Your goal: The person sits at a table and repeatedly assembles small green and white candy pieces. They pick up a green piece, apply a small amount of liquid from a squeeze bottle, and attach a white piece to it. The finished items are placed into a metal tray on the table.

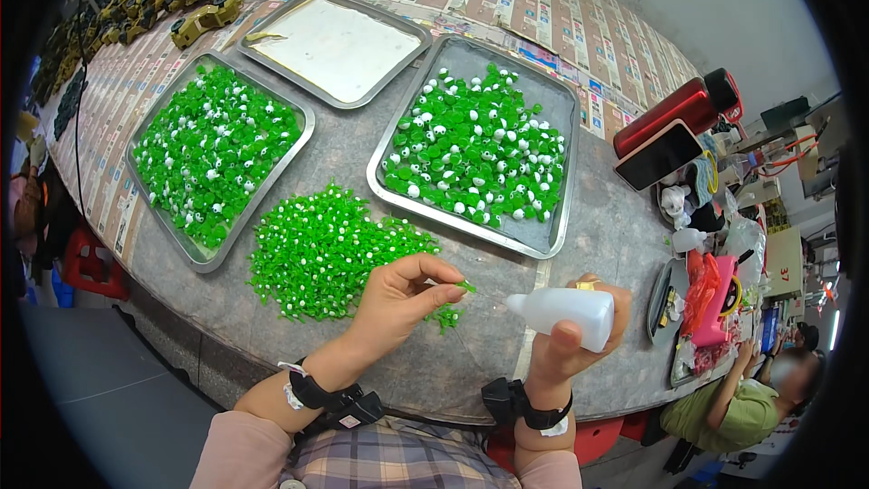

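Table: dull grey, cloth-like sheet [615, 362]; far side, smooth printed paper [507, 0], its print blocks too small to read. On it, three round-cornered metal trays: right tray [554, 95] and left tray [206, 264] hold loose, knobbly green-and-white pieces [475, 149]; far tray [337, 50] shows a flat white surface. Nearer, a heap of small green plastic pieces with pale spots [317, 254]. Right hand [566, 358] grips a translucent white squeeze bottle [570, 311], nozzle aimed left. Left hand [396, 299] pinches one small green piece [466, 286] above the sheet, near the nozzle; contact unclear.
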The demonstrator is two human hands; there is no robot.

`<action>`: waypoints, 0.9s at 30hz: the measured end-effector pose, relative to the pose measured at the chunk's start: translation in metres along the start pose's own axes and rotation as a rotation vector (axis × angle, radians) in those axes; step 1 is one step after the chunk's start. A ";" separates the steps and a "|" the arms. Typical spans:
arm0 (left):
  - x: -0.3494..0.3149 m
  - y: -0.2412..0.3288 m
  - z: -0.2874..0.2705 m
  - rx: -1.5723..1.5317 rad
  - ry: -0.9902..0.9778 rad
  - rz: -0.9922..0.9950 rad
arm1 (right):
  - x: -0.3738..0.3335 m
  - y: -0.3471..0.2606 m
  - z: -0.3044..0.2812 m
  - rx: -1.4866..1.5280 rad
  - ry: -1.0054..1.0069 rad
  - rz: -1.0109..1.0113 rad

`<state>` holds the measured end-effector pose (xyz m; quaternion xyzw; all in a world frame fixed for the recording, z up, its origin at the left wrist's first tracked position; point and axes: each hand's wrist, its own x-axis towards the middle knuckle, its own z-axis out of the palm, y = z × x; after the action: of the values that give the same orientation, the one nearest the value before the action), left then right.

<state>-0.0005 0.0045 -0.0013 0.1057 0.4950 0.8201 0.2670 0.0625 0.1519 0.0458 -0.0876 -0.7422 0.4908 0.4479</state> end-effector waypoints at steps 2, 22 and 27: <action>0.000 0.000 0.000 0.003 -0.002 0.008 | -0.001 0.005 -0.003 0.011 -0.030 -0.045; 0.002 0.002 0.000 -0.109 0.109 -0.047 | 0.042 0.115 -0.106 -0.404 -0.022 0.274; 0.001 0.001 0.001 -0.098 0.112 -0.053 | 0.059 0.044 -0.059 -0.619 -0.009 -0.056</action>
<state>-0.0017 0.0050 0.0001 0.0332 0.4711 0.8406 0.2652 0.0592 0.2459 0.0514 -0.1970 -0.8605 0.2294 0.4100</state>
